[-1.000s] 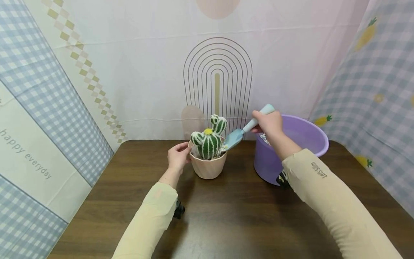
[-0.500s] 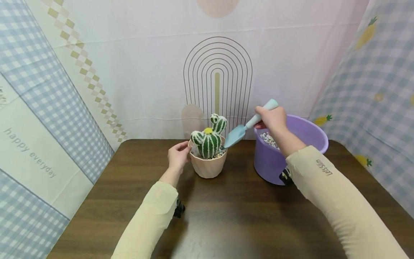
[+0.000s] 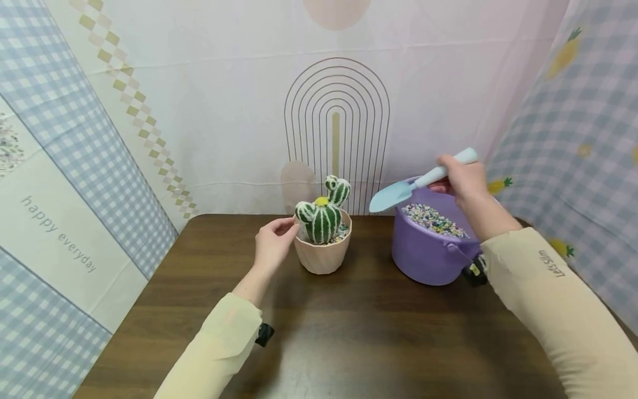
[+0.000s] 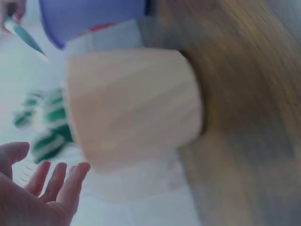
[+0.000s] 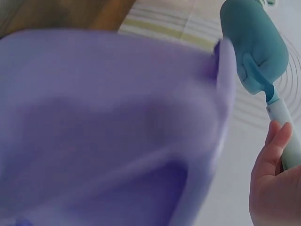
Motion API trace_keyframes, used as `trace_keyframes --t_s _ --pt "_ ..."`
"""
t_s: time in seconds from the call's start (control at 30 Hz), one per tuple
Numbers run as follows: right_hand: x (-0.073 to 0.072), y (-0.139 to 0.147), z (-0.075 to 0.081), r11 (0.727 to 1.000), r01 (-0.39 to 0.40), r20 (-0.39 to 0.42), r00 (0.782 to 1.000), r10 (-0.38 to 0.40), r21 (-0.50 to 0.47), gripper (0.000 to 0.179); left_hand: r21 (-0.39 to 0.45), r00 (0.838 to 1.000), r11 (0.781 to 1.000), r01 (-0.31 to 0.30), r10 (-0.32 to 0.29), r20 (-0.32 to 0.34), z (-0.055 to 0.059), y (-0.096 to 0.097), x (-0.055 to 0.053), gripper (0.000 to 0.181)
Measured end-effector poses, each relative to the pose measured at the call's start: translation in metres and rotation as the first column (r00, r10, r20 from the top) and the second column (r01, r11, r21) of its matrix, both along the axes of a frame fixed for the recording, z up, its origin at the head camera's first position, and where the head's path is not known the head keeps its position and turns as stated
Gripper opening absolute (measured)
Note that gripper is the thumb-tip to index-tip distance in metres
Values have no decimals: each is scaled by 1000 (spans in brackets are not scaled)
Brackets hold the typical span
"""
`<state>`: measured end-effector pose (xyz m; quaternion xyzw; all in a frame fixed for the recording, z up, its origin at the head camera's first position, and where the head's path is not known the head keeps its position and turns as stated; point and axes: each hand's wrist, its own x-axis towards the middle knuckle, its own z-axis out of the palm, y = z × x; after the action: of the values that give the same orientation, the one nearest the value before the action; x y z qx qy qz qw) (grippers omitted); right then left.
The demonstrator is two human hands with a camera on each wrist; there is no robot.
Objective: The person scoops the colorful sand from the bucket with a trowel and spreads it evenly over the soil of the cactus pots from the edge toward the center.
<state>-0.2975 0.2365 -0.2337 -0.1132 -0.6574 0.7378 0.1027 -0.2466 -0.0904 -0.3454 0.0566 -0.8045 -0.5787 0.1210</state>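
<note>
My right hand (image 3: 466, 180) grips a light-blue garden trowel (image 3: 394, 195) by its pale handle, above the back rim of a purple bucket (image 3: 421, 257). The blade points left, past the bucket's rim, and looks bare in the right wrist view. Small multicoloured pebbles (image 3: 433, 220) lie in the bucket. A plush green-and-white cactus (image 3: 324, 224) with a yellow top stands in a peach pot (image 3: 323, 259), pebbles around its base. Beside the pot's left rim is my left hand (image 3: 271, 244); the left wrist view shows its fingers (image 4: 70, 186) loosely bent and apart from the pot.
Everything stands on a dark wooden table (image 3: 349, 338), the pot and bucket towards its back edge. A patterned cloth (image 3: 224, 111) hangs behind and at both sides. The bucket's thin handle (image 3: 461, 252) hangs at its front right.
The trowel has moved right and up from the pot to over the bucket. White bits at the trowel's tip no longer show. My left hand has let go of the pot's rim.
</note>
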Motion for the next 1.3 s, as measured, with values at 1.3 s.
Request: trace_keyframes --t_s 1.3 --pt "-6 87 -51 848 36 -64 998 -2 529 6 220 943 919 326 -333 -5 14 184 -39 53"
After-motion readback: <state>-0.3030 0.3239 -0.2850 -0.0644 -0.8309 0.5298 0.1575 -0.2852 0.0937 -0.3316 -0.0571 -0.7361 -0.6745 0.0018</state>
